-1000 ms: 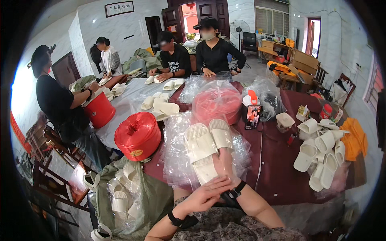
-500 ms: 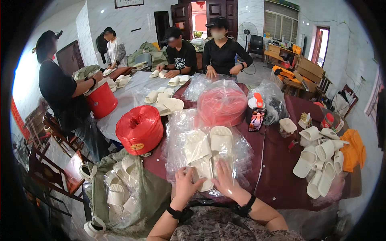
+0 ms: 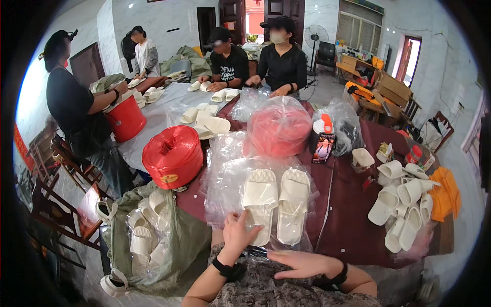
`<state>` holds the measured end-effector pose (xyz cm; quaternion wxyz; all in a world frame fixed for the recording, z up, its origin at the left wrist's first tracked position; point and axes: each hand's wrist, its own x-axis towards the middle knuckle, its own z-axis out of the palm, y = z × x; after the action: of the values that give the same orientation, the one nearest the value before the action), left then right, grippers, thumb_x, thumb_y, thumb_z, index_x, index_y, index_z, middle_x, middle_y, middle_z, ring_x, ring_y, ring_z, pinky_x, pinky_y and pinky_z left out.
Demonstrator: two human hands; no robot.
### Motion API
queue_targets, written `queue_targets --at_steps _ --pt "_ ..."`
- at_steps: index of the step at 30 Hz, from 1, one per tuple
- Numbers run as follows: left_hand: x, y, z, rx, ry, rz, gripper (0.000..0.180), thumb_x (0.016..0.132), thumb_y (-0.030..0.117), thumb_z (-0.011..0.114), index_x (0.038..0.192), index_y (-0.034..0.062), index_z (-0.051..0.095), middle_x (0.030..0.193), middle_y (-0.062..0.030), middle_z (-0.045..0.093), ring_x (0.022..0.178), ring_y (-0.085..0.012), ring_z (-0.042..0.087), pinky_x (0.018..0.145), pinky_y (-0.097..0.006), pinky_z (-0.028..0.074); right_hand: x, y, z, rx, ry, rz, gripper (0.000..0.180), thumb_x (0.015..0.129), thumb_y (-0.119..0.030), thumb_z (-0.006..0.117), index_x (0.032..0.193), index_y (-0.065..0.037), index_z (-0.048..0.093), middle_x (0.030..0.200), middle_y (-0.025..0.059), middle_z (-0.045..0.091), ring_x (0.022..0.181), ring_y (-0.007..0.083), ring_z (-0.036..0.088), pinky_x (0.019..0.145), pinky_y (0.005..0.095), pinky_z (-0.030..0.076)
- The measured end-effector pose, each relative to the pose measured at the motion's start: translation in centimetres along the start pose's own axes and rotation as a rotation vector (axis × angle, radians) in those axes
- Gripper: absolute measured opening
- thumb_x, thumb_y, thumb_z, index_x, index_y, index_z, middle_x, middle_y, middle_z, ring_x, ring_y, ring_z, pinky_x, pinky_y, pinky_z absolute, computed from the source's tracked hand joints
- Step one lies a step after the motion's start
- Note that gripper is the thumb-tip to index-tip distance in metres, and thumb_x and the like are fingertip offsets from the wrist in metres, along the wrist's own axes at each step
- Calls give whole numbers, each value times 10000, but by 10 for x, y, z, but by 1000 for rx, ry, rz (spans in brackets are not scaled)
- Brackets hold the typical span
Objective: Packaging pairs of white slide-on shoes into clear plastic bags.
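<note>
A pair of cream slippers, the left slipper and the right slipper, lies side by side before me, toes away. They rest on a spread of clear plastic bags; shine over them looks like clear film, but I cannot tell whether both are inside a bag. My left hand has its fingers apart at the heel end of the left slipper, thumb toward it. Stretched flat and holding nothing, my right hand is nearer my body, by the table's front edge.
Left stand a red twine roll and a green sack of slippers. Beyond the bags are a plastic-wrapped red roll and a propped phone. Loose slippers pile up right. Several co-workers stand or sit around the table.
My right hand has drawn back from the slippers toward my body. The slippers now lie straighter and more fully uncovered by my hands. My left hand stays beside the left one.
</note>
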<state>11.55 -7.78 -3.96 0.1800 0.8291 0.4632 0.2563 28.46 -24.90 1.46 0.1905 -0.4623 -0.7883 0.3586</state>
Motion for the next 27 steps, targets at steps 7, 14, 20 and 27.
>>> queue_targets --at_steps 7,14,20,27 --pt "-2 -8 2 -25 23 51 709 701 455 825 1264 76 617 1207 -217 529 1077 -373 563 854 -452 504 -14 38 -61 152 859 469 282 927 -280 669 946 1 695 770 99 701 696 168 676 637 307 516" --pt "-17 -25 -13 -508 -102 -109 732 741 118 827 1375 32 471 1213 -177 512 1024 -277 603 840 -361 535 -7 72 -30 -312 623 877 653 836 -649 619 943 -5 639 757 144 693 769 339 691 710 438 524" --pt "-43 -33 -11 -1096 -187 -261 696 805 10 770 1407 2 422 1248 -117 536 1107 -202 579 904 -313 520 -5 82 -28 -184 640 830 525 797 -485 726 968 -5 598 793 166 689 792 328 685 699 431 521" --pt "-55 -71 21 -1488 -490 -546 460 908 39 626 1337 27 461 1191 -96 604 1047 -174 609 935 -323 489 2 87 -22 338 701 543 354 870 -236 726 1023 30 549 788 103 674 708 141 628 630 314 485"
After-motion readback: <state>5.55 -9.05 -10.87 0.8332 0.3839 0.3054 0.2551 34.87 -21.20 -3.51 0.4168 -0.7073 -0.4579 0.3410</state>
